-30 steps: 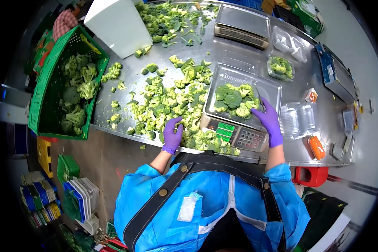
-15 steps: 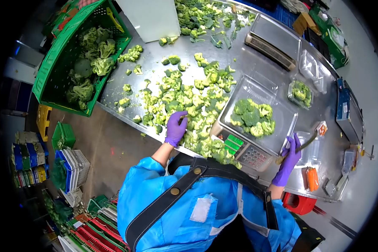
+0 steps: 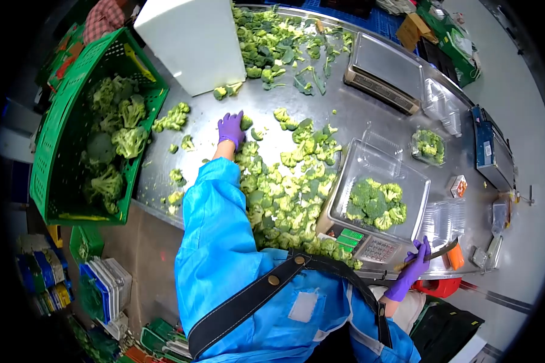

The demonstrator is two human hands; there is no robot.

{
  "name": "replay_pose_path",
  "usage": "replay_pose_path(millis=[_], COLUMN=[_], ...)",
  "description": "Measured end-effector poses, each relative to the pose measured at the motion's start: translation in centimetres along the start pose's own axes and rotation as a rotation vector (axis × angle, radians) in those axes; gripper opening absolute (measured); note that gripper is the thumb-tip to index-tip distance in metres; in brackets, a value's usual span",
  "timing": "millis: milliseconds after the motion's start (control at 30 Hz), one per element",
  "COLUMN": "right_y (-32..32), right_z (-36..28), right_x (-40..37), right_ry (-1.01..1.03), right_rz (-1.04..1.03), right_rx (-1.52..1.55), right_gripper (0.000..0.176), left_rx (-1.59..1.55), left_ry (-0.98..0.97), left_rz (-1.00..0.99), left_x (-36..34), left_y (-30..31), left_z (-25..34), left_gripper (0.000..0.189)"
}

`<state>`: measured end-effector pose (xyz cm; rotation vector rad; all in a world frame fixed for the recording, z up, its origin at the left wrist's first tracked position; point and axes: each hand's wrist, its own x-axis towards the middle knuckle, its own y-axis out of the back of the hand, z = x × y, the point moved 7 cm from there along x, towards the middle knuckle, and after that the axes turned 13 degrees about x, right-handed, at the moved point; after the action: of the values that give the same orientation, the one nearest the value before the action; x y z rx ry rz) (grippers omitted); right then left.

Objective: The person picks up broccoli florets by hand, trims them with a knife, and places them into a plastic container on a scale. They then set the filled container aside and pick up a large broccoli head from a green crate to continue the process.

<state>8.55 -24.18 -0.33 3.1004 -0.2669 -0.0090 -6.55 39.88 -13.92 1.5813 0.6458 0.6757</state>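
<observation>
Broccoli florets (image 3: 293,196) between 2 hands (image 3: 231,128) (image 3: 415,261); knife (image 3: 443,250) in right.

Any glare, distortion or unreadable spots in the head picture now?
Head view: glare whitens the metal table near the left hand; wide-angle distortion seems to bow the table's far edge; corners are black; digits on the green display are too small to read.

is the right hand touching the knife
Touching: the head view shows the right hand closed around the knife, which sticks out on both sides of the grip.
</observation>
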Motion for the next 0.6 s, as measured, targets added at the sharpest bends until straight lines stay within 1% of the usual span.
replay_pose_path(millis=[67, 100, 133, 200, 233, 267, 333, 400, 433, 467, 500, 533, 567, 600], right_y=[0.5, 0.8, 1.0, 1.5, 1.5, 1.4, 0.7, -0.3, -0.5, -0.6, -0.9, -1.1, -0.6, -0.6], right_z=[-0.4, -0.4, -0.4, -0.5, -0.4, -0.4, -0.6, -1.2, -1.0, -1.1, -1.4, -1.9, -1.8, -2.3], right_x=[-0.4, -0.3, -0.2, -0.4, -0.4, -0.6, -0.8, -1.1, -1.2, -1.3, -1.7, -2.2, -2.5, -3.1], right_ry=[-0.042, -0.042, -0.04, -0.002, -0.005, -0.01, -0.049, -0.023, -0.039, -0.05, -0.08, -0.067, -0.076, -0.074], right_rz=[0.047, 0.058, 0.066, 0.053, 0.04, 0.047, 0.063, 0.046, 0.033, 0.029, 0.051, 0.053, 0.069, 0.1], right_rx=[-0.024, -0.026, -0.028, -0.018, -0.004, -0.006, -0.006, -0.032, -0.042, -0.048, -0.032, -0.021, -0.019, -0.026], right_gripper=[0.03, 0.03, 0.03, 0.03, 0.03, 0.03, 0.031, 0.032, 0.032, 0.031, 0.03, 0.029, 0.028, 0.029], left_rx=[-0.002, -0.05, -0.053, -1.296, -1.578, -2.132, -2.515, -2.618, -2.624, -2.663, -2.661, -2.657, -2.582, -2.421], left_ry=[-0.053, -0.037, -0.045, 0.124, 0.175, 0.204, -0.043, -0.119, -0.102, -0.191, -0.233, -0.279, -0.289, -0.43], left_rz=[-0.188, -0.044, -0.045, -0.035, -0.104, -0.241, -0.486, -0.594, -0.619, -0.685, -0.727, -0.783, -0.766, -0.723], left_x=[0.7, 0.4, 0.4, -0.2, -1.6, -2.6, -5.5, -7.6, -8.5, -9.0, -9.4, -9.7, -10.0, -10.0], left_y=[-1.2, 0.5, 0.4, -0.2, 3.7, 2.7, 8.0, 9.6, 10.3, 10.7, 11.0, 11.2, 12.2, 12.2], left_z=[0.0, -0.1, -0.1, -1.3, -0.2, 0.8, 3.8, 5.9, 6.9, 8.1, 9.2, 10.7, 12.1, 13.7], left_gripper=[0.053, 0.039, 0.039, 0.033, 0.033, 0.039, 0.045, 0.052, 0.055, 0.054, 0.057, 0.059, 0.054, 0.049])
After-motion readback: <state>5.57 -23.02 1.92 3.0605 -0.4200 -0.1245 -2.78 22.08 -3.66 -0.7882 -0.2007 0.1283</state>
